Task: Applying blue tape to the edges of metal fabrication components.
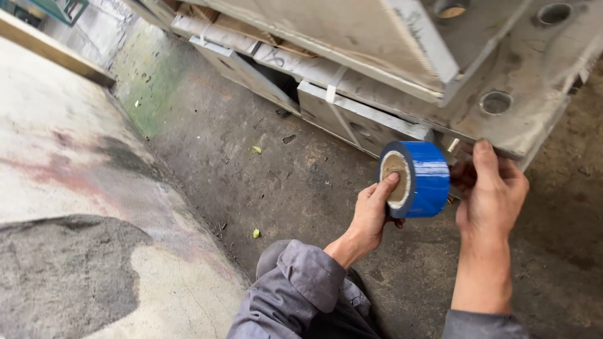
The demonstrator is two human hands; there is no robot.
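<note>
Head view, looking down at a stained concrete floor (264,188).

Packages and labels: a roll of blue tape (418,179) sits right of centre, wide, glossy, with a brown cardboard core facing 9 o'clock. A short strip of pale tape (331,88) crosses the edge of the grey metal frame (389,81) at about 12 o'clock from the roll. Dark handwritten marks show on the frame's pale rail toward 11 o'clock; content not recorded.

Hands: the left hand (370,213) is at 8 o'clock of the roll, fingers hooked into the core, gripping it from the open side. The right hand (493,188) is at 3 o'clock of the roll, fingers curled against its far face, thumb up; whether it pinches a loose tape end cannot be told. The roll is thus held between both hands, off the floor, just below the frame's lower edge.

Surroundings: round holes (496,102) in the frame plate at 1 o'clock. Small green scraps (256,233) lie on the floor at 9 o'clock. Grey sleeves (308,276) at 6 o'clock.
</note>
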